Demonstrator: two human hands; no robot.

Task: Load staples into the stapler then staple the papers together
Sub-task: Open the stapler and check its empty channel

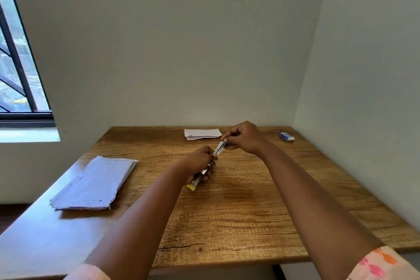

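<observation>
Fingers (205,154) of the left hand (197,161) curl around the body of the stapler (208,167), holding it above the middle of the worktop (250,200), while the fingers of the right hand (244,137) pinch its far metal end, near where the staples load. Whether a strip of staples sits between those fingertips is too small to tell.

Going down in size: the worktop is wood-grained and carries everything. On its left side lies a stack of papers (95,184), thin sheets, loosely squared, with ragged edges. They look light and floppy, so I judge they need squaring and a flat hand pressing down before stapling. A smaller folded paper (201,133) lies at the far edge, just beyond the right hand. A small blue box (286,136), probably the staple box, sits in the far right corner, well apart.

The stapler looks small, stiff and light, with a yellow tail (191,186). Its metal rail is likely slick and springy, so a firm hold round the body suits best, leaving the far end free. Loose staples would be brittle and break apart under a hard pinch.
</observation>
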